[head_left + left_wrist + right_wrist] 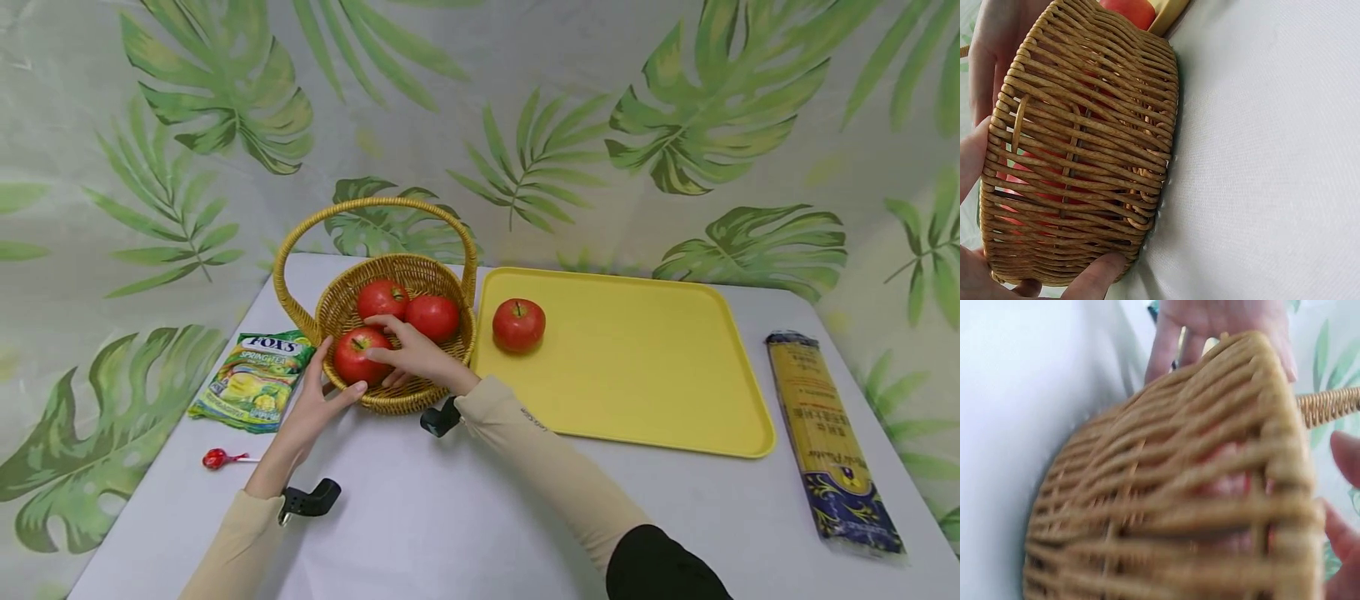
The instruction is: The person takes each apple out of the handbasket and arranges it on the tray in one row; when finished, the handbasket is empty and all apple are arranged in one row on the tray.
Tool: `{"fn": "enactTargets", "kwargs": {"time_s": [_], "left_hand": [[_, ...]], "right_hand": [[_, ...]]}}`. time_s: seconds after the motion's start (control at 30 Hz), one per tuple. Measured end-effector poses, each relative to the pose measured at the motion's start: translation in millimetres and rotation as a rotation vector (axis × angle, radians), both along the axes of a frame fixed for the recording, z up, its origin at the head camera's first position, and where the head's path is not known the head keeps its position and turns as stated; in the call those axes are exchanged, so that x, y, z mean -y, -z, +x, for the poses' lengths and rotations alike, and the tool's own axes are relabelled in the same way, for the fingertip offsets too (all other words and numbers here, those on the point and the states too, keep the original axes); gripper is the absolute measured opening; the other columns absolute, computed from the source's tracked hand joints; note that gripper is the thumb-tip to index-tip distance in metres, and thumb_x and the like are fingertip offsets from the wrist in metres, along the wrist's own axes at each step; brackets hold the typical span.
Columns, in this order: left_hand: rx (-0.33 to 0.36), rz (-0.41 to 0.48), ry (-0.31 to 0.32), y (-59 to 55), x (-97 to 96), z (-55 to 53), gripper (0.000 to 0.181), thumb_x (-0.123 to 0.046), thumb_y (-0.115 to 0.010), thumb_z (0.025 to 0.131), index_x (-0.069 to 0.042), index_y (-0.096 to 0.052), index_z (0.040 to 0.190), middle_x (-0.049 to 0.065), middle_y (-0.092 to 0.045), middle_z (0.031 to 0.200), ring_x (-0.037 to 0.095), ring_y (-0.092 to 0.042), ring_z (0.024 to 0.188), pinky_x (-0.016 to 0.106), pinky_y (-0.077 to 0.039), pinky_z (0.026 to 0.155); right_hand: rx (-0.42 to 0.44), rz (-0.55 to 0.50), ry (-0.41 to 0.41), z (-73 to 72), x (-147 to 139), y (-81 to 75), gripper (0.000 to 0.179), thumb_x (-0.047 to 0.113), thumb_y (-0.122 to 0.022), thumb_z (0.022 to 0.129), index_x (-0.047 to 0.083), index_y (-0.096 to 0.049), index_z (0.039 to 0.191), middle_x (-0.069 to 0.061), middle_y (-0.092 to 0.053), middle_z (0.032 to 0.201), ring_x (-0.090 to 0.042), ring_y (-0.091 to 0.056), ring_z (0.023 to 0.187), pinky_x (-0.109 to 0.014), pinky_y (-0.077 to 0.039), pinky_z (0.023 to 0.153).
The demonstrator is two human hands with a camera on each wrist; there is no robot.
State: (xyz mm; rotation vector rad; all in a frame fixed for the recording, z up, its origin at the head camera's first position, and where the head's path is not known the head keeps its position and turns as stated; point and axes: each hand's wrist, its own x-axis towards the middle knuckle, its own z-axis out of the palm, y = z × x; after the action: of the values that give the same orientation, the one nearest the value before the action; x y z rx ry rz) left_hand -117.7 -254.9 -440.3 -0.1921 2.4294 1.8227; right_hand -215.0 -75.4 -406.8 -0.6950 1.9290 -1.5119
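A wicker basket (397,404) with a tall arched handle contains three red apples. My left hand (311,408) holds it by the front left side, fingers at the rim and thumb against the front. In the left wrist view a fingertip (1094,278) presses on the woven wall. Over the basket is my right hand (420,354), its thumb at the right side of the front apple (358,354) and its index finger reaching behind that apple. The right wrist view shows spread fingers (1338,540) above the rim. Behind are two more apples (382,298) (432,318).
Right of the basket lies a yellow tray (637,367) with one apple (519,325) at its left end. A green candy bag (255,382) and a red lollipop (216,458) lie to the left. A pasta packet (836,442) is at the far right.
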Motion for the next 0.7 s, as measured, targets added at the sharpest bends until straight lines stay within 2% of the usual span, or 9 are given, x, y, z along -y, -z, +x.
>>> {"fn": "enactTargets", "kwargs": {"time_s": [0.23,0.43,0.7], "left_hand": [[0.008,0.001,-0.005,1.7,-0.2,-1.5,0.092,-0.029,-0.063,0.093,-0.026,0.005,0.154,0.013,0.013,0.156,0.050,-0.008,0.136,0.068,-0.020,0.102],[0.012,-0.004,-0.007,4.3,1.2,-3.0,0.093,-0.031,-0.063,0.092,-0.025,0.005,0.154,0.013,0.012,0.156,0.050,-0.009,0.135,0.068,-0.021,0.102],[0.012,-0.004,-0.008,1.8,0.9,-1.2,0.092,-0.030,-0.063,0.093,-0.027,0.005,0.154,0.012,0.013,0.157,0.049,-0.009,0.136,0.066,-0.021,0.103]], "right_hand": [[0.119,0.038,0.042,0.6,8.3,4.3,0.056,0.024,-0.062,0.095,0.021,-0.037,0.145,-0.015,-0.047,0.133,-0.037,-0.068,0.075,-0.044,-0.056,0.071],[0.208,0.012,0.051,-0.2,13.6,11.1,0.059,0.021,-0.062,0.095,0.023,-0.034,0.147,-0.015,-0.046,0.133,-0.040,-0.067,0.077,-0.044,-0.056,0.071],[0.234,0.002,0.075,-1.9,20.1,14.7,0.059,0.017,-0.064,0.093,0.023,-0.037,0.145,-0.013,-0.040,0.137,-0.044,-0.065,0.083,-0.048,-0.054,0.076]]}}
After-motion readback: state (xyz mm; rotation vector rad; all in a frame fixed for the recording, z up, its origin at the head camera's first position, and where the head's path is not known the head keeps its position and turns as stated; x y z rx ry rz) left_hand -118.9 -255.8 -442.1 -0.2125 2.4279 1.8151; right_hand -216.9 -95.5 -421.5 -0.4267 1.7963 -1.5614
